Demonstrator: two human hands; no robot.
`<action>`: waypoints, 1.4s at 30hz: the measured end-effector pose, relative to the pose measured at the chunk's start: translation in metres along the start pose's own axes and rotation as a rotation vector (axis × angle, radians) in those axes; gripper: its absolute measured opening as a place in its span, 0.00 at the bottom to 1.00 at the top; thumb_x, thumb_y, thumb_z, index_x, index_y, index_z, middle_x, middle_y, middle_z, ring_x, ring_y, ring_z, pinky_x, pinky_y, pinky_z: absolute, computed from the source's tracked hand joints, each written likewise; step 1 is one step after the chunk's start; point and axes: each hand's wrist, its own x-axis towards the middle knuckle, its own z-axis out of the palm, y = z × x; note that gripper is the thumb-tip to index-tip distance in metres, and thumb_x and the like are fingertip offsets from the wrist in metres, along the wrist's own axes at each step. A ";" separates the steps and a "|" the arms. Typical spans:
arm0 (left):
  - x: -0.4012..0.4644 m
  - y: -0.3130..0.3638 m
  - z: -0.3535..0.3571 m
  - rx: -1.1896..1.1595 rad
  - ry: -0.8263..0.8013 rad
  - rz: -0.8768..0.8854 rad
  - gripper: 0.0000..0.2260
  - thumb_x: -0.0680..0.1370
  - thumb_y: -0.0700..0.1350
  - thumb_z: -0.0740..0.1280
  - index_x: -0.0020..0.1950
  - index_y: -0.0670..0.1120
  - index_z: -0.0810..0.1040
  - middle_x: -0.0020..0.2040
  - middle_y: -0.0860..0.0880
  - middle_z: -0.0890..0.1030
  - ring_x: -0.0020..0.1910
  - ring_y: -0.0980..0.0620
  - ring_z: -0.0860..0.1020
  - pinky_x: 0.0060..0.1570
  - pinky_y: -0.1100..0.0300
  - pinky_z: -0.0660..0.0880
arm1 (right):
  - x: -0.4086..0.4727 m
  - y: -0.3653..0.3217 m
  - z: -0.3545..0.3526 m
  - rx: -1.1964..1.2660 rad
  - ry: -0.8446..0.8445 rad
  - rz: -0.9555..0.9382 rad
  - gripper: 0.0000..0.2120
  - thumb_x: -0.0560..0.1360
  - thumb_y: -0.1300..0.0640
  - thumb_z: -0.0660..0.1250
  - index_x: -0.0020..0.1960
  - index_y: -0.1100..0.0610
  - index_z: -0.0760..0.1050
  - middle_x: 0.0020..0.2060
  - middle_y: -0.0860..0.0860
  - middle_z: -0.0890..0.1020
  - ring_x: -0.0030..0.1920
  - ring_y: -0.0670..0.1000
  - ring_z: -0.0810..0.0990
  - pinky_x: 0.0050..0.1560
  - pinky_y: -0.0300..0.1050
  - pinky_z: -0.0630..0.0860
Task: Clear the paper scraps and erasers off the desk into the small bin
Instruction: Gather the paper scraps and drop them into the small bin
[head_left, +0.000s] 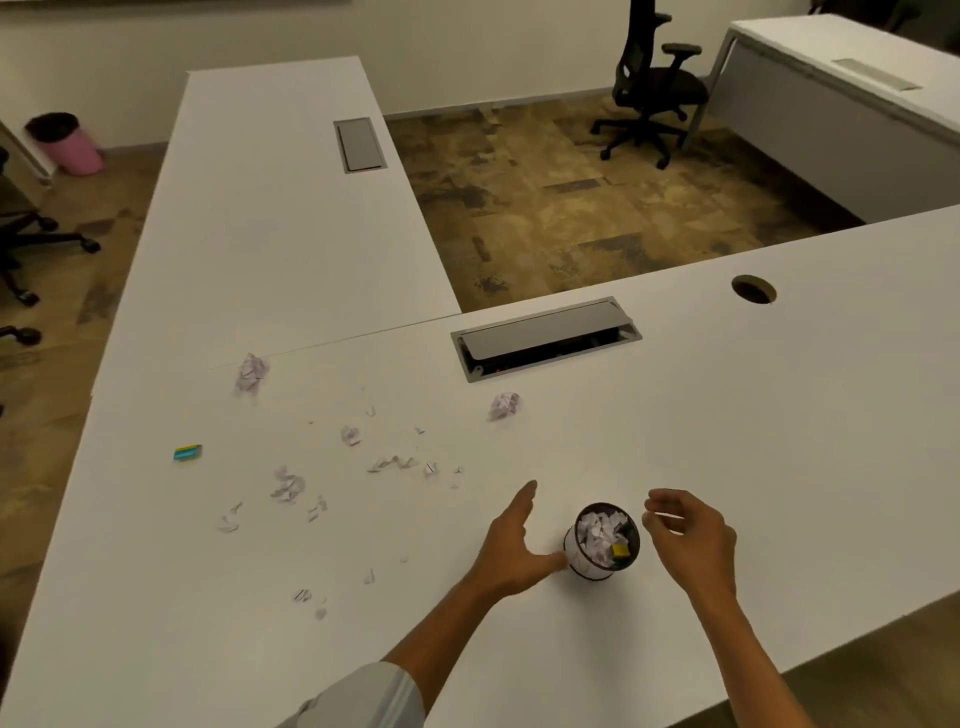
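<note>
At lower centre, your left hand (511, 545) lies spread, thumb against the small bin (602, 540); your right hand (685, 535) hovers loosely curled, empty. With scraps (288, 486) and eraser (187, 453) far left, reaching could topple the brimming bin.

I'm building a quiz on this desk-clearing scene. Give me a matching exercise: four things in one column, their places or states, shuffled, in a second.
Things:
1. small bin
2. blue-green eraser
3. left hand
4. pink bin

Places or states:
A. on the floor, far left
B. between the two hands, filled with paper scraps
C. fingers straight, beside the small bin
D. alone near the desk's left edge

Pairs: 1-B, 2-D, 3-C, 4-A
</note>
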 end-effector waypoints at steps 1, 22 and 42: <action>-0.003 -0.007 -0.011 -0.005 0.035 -0.021 0.46 0.68 0.44 0.78 0.78 0.50 0.54 0.78 0.50 0.60 0.75 0.52 0.61 0.72 0.54 0.63 | 0.003 -0.005 0.006 0.003 -0.023 -0.010 0.11 0.71 0.64 0.72 0.49 0.52 0.80 0.42 0.48 0.85 0.42 0.40 0.82 0.40 0.29 0.72; -0.123 -0.169 -0.215 0.611 0.342 -0.564 0.68 0.44 0.84 0.56 0.78 0.55 0.40 0.79 0.40 0.38 0.77 0.35 0.43 0.74 0.38 0.50 | 0.146 -0.108 0.243 -0.658 -0.604 -0.156 0.54 0.64 0.39 0.76 0.78 0.58 0.51 0.78 0.60 0.52 0.78 0.62 0.50 0.76 0.57 0.54; -0.105 -0.156 -0.147 0.902 0.350 -0.291 0.30 0.68 0.35 0.74 0.70 0.46 0.72 0.67 0.38 0.71 0.65 0.41 0.73 0.46 0.59 0.81 | -0.019 -0.086 0.337 -0.961 -0.763 -0.879 0.24 0.78 0.69 0.58 0.72 0.60 0.64 0.75 0.58 0.62 0.73 0.61 0.60 0.62 0.53 0.75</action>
